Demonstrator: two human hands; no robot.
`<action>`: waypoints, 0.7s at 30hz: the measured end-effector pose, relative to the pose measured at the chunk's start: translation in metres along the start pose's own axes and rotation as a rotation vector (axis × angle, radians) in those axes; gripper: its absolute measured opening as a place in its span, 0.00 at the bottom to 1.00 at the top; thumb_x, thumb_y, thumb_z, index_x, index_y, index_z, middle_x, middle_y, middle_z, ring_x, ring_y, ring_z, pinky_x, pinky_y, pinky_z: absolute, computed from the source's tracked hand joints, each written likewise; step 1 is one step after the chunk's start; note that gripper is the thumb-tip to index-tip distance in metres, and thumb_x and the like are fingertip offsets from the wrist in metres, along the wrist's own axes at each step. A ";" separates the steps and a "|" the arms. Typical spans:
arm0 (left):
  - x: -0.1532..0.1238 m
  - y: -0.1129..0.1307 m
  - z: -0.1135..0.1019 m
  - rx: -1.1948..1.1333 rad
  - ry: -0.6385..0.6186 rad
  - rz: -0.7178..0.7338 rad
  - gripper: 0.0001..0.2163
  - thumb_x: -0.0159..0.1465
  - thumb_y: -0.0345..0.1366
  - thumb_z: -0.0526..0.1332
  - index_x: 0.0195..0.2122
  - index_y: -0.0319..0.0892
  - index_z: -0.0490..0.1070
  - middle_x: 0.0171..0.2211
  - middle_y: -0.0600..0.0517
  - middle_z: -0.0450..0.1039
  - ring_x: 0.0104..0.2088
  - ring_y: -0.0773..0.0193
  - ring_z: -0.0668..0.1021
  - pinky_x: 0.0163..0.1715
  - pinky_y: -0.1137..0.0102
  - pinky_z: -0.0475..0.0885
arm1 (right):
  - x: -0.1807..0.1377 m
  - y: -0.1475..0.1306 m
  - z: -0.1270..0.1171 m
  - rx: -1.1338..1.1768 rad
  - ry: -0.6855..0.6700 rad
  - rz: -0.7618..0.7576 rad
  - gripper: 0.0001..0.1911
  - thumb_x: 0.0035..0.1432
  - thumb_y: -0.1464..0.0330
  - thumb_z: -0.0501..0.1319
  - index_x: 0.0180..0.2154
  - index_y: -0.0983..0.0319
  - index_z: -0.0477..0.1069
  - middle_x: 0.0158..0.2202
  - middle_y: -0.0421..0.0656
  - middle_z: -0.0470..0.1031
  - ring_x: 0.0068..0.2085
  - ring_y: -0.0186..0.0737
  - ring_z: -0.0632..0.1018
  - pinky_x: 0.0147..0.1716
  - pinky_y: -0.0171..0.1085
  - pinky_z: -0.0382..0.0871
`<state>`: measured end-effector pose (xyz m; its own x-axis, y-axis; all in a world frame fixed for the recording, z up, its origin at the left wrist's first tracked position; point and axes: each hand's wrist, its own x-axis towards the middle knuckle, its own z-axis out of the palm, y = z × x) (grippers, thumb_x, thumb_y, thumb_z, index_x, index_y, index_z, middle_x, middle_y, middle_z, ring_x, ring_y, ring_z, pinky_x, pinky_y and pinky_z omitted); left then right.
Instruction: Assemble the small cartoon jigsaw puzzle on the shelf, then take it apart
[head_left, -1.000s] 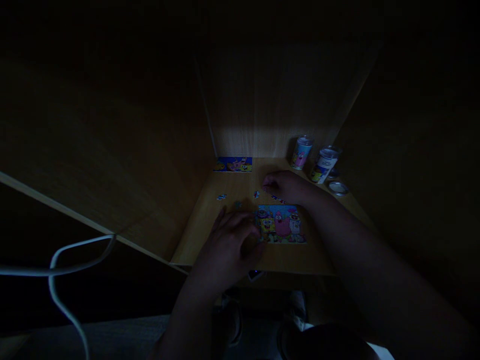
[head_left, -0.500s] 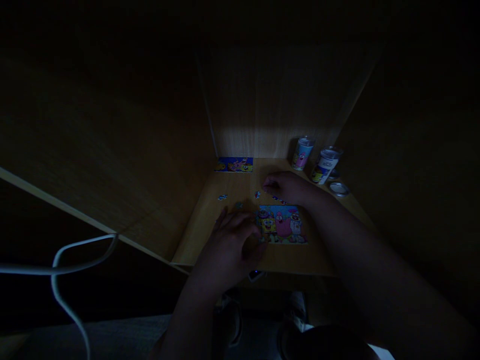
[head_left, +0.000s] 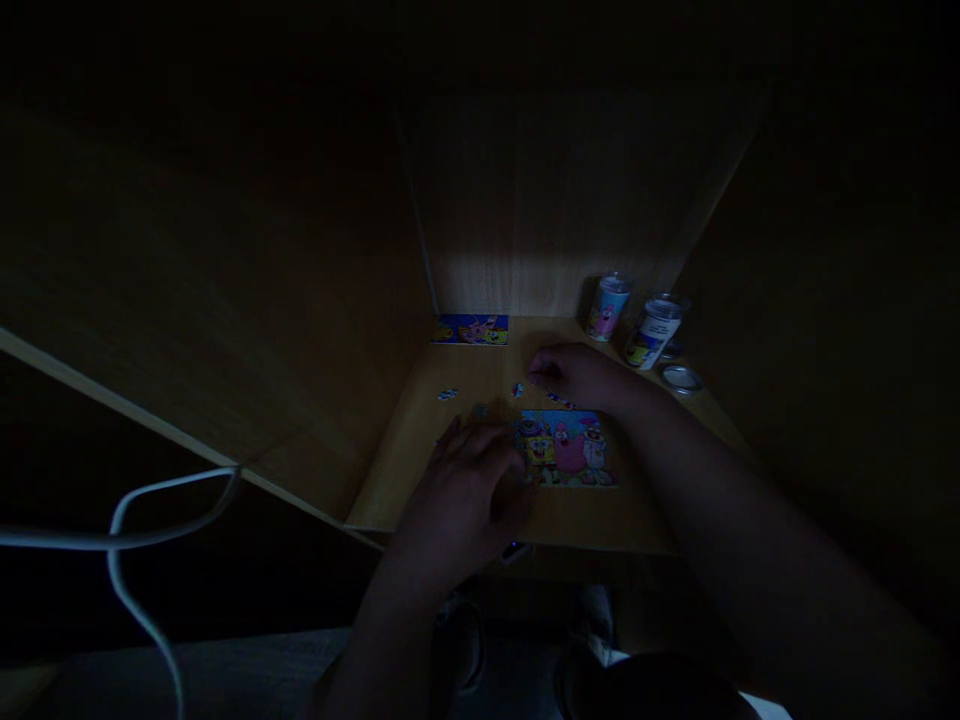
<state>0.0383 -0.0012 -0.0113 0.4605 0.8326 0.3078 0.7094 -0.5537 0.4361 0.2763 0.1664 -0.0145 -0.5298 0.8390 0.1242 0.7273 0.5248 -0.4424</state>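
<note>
While the left hand [head_left: 472, 490] curves at the left edge of a flat, rectangular, many-coloured jigsaw picture [head_left: 570, 450], the right hand [head_left: 574, 370] curls inward beyond its far edge. The picture lies near the front edge of a pale wooden worktop [head_left: 409, 500], right of its middle. Too dim to tell whether either hand pinches a piece: the left has thumb and fingers bowed apart, the right has its fingers folded. Beside the right hand lies a short strip of small, dark-patterned pieces [head_left: 560, 399]; a small blue-and-white piece [head_left: 517, 390] sits just left of it, and a pale-blue cluster [head_left: 448, 394] nearer the worktop's left edge.

Working at the picture's left side seems the step in hand. To do it well, I would brace the joined part lightly with flat fingertips, match pattern and outline first, then press straight down, since sideways pushing could buckle the seams.
</note>
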 end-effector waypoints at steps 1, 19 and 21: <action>0.000 0.000 0.000 0.000 -0.001 -0.001 0.05 0.69 0.34 0.69 0.42 0.48 0.73 0.56 0.51 0.78 0.60 0.52 0.77 0.75 0.45 0.61 | 0.000 0.000 0.000 0.008 -0.001 -0.004 0.08 0.71 0.67 0.63 0.45 0.60 0.81 0.44 0.46 0.86 0.43 0.44 0.83 0.44 0.39 0.72; -0.002 -0.001 0.001 0.011 0.002 0.009 0.05 0.70 0.35 0.69 0.42 0.48 0.73 0.56 0.50 0.78 0.61 0.51 0.77 0.75 0.43 0.61 | 0.000 -0.002 0.000 -0.001 0.012 0.005 0.06 0.71 0.68 0.64 0.45 0.60 0.81 0.43 0.46 0.86 0.42 0.43 0.83 0.44 0.39 0.72; -0.001 -0.002 0.002 0.016 -0.003 0.008 0.05 0.69 0.35 0.69 0.42 0.48 0.73 0.56 0.50 0.78 0.61 0.51 0.77 0.75 0.43 0.61 | 0.000 -0.001 0.000 0.006 0.006 0.001 0.07 0.71 0.68 0.64 0.45 0.59 0.81 0.43 0.45 0.86 0.41 0.43 0.83 0.43 0.39 0.72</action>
<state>0.0371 -0.0014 -0.0139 0.4679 0.8280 0.3091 0.7139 -0.5602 0.4201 0.2758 0.1655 -0.0142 -0.5265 0.8404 0.1287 0.7252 0.5230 -0.4479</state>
